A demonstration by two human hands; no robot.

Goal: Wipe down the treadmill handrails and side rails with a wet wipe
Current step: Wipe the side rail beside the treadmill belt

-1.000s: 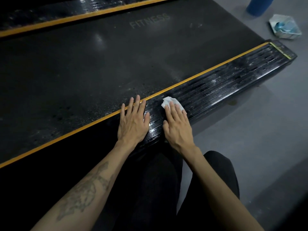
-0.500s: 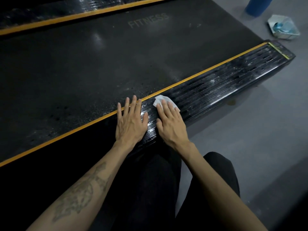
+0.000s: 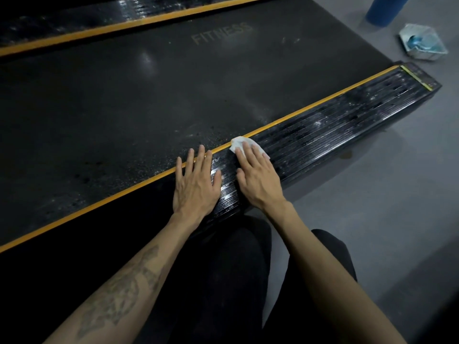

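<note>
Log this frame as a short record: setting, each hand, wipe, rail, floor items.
setting: person crouched beside a treadmill, belt marked FITNESS
left hand: flat, fingers straight, resting on the side rail and its yellow stripe
right hand: flat, fingers pressing the wipe onto the rail
wipe: white, crumpled, mostly under the fingers, at the stripe edge
rail: black, ribbed, whitish streaks toward the far end
floor items: wipe pack and blue cylinder beyond the rail's end
</note>
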